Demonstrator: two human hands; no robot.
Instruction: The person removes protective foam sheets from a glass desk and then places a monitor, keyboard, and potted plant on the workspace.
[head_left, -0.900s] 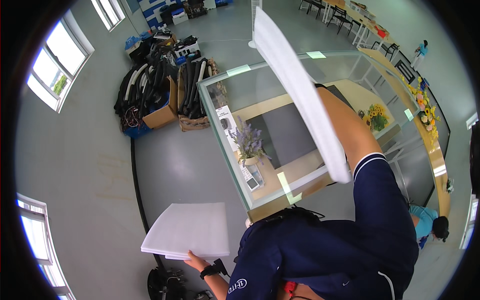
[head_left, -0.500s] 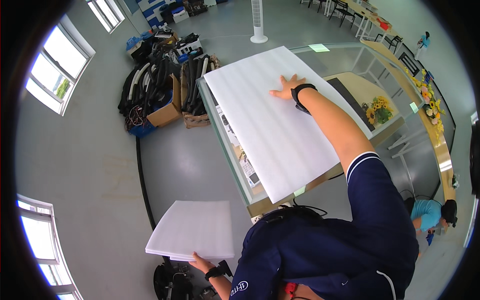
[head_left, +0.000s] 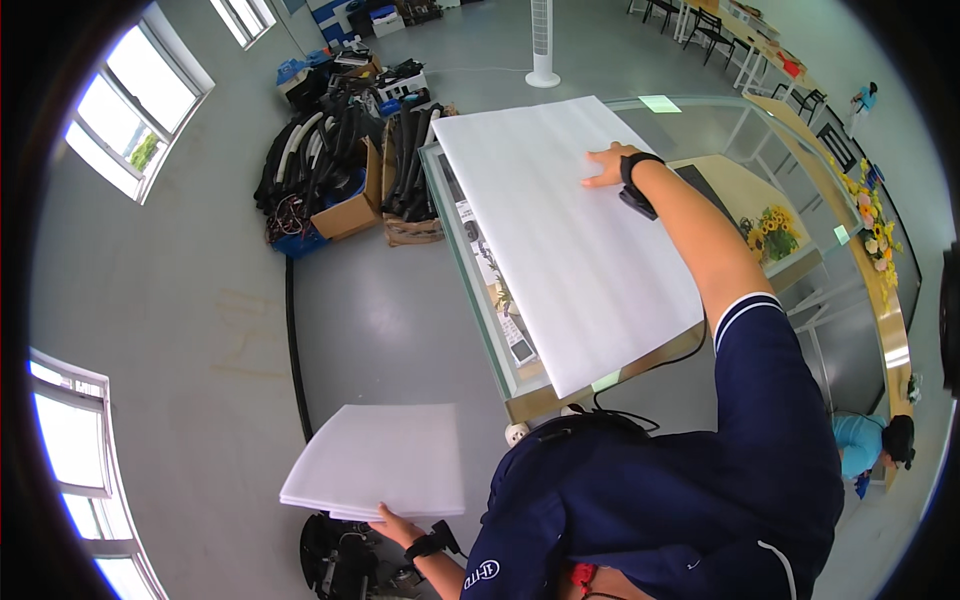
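Lowered since the earliest frame, when it stood tilted above the glass, 1 large white foam sheet (head_left: 560,260) now lies flat over the left part of the glass-topped desk (head_left: 525,402).

Largest is that desk, with a narrow strip of its left side uncovered and small items showing through the glass there. Far off to the right, 1 person in a light blue top (head_left: 860,445) is bent over. Next in size comes the sheet, its near edge close to the near edge of the desk. Smaller is the stack of white sheets (head_left: 380,455), held out over the floor at lower left, well apart from the desk. Beyond the desk stands 1 white tower fan (head_left: 542,50); to the right of the sheet, 1 bunch of sunflowers (head_left: 770,235) shows.

As for the 2 hands: the left hand (head_left: 393,525) grasps the stack by its near edge; the right hand (head_left: 610,168) appears to rest on the sheet with fingers extended, clasping nothing. Smallest are 2 black wristbands (head_left: 636,180), 1 per wrist.
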